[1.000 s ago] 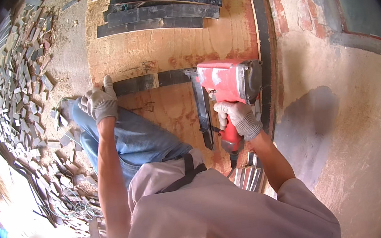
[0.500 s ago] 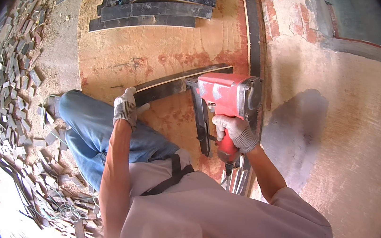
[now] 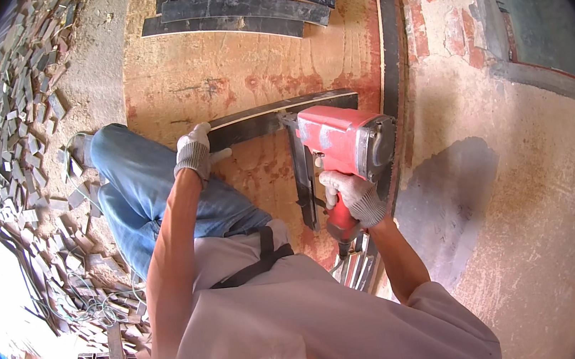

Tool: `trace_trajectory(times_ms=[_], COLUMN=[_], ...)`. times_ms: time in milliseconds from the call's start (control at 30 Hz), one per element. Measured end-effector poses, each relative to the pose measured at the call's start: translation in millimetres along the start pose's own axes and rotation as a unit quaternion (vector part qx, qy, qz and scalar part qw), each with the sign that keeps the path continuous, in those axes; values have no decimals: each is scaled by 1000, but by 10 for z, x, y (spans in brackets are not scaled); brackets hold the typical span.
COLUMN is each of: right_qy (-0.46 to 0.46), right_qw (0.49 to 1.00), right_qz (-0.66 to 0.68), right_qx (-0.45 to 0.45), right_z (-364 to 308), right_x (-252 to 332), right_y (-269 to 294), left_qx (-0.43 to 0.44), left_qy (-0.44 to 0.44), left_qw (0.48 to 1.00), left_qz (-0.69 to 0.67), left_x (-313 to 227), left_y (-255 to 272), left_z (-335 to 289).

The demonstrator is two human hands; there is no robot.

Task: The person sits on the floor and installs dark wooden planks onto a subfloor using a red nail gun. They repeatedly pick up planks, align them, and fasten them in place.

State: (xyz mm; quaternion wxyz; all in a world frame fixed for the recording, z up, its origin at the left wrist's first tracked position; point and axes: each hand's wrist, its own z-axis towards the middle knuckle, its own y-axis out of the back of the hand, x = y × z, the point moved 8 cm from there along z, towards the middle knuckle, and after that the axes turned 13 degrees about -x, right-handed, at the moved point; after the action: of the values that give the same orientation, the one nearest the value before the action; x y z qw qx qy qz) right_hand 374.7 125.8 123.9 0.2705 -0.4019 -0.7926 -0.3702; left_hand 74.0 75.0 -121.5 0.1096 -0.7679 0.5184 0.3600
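From my distant end I watched the gloved left hand (image 3: 194, 150) set at the near end of a dark strip (image 3: 252, 128) on the plywood panel (image 3: 245, 66). Its fingers straddled that end, the thumb out toward 3 o'clock; I could not tell whether they had closed tightly on it. The strip's long axis ran from the left fingers toward a point just short of 3 o'clock, bowing gently. A pale line split it into two dark bands, and I could not tell whether that meant one piece or two.

The gloved right hand (image 3: 352, 194) had its fingers wrapped round the grip of a red nail gun (image 3: 340, 141). From those fingers the strip lay toward 11 o'clock, and the tool's nose (image 3: 287, 117) overlapped it from my view; contact I could not confirm. The left hand was clearly the nearer, right at the strip, while the right one stood off by the tool's length. Toward 12 o'clock lay a stack of more dark strips (image 3: 237, 6), well apart from both hands
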Motion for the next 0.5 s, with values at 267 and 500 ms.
trace_trajectory(times_ms=[267,500], right_qy=[-81,-49], right_qw=[996,997], right_qz=[-1,-38], right_qx=[49,42], right_z=[-75,10], right_x=[-10,-115], right_y=[-399,-515], left_qx=[-6,20], left_qy=[-224,-168], left_qw=[956,962], left_qz=[188,213], left_x=[-48,-273], left_y=[16,-144], left_z=[-56,-252])
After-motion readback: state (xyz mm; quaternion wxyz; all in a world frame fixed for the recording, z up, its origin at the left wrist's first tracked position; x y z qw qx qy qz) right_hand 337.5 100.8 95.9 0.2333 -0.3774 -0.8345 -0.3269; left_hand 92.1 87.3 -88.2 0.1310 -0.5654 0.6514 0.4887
